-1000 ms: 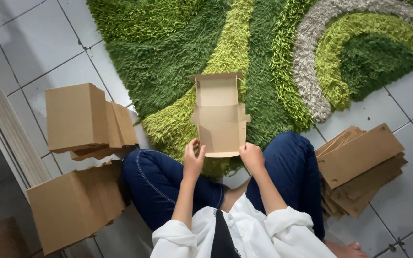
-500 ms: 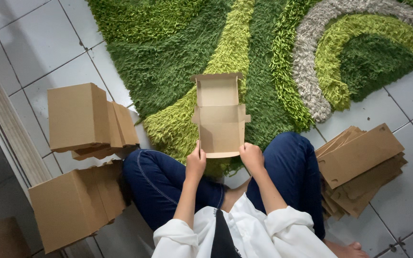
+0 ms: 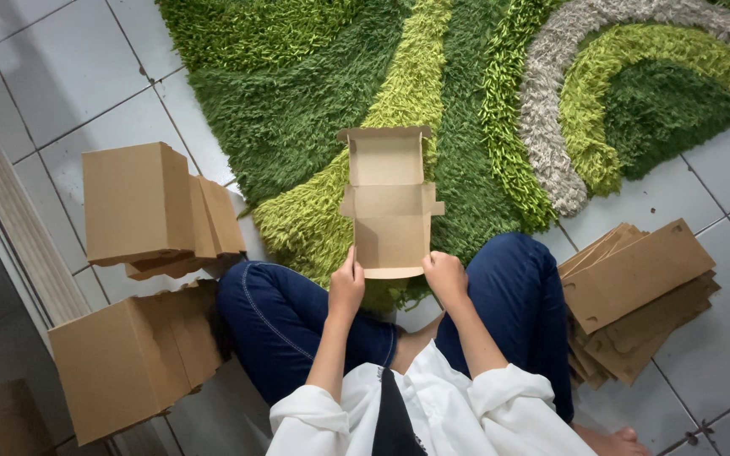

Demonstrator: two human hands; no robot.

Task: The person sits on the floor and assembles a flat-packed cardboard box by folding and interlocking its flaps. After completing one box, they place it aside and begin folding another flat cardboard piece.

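Half-folded cardboard box blank (image 3: 389, 203), flaps open, long axis running away from the sitter over the green shag rug (image 3: 297, 93); near edge pinched by left hand (image 3: 346, 285) and right hand (image 3: 446, 277), equally close.

Open rug (image 3: 297, 101) ahead; folded boxes (image 3: 141, 207) left, flat cardboard stack (image 3: 644, 279) right.

The half-folded box (image 3: 389, 207) was plain brown cardboard, matt and smooth. Beneath it, the rug (image 3: 314, 93) was shaggy pile in greens and grey, rough and deep. Beside the rug, the floor tiles (image 3: 52, 76) were pale, smooth and faintly glossy. The jeans (image 3: 285, 317) were dark blue denim; the white sleeves (image 3: 500, 401) looked like soft cloth.
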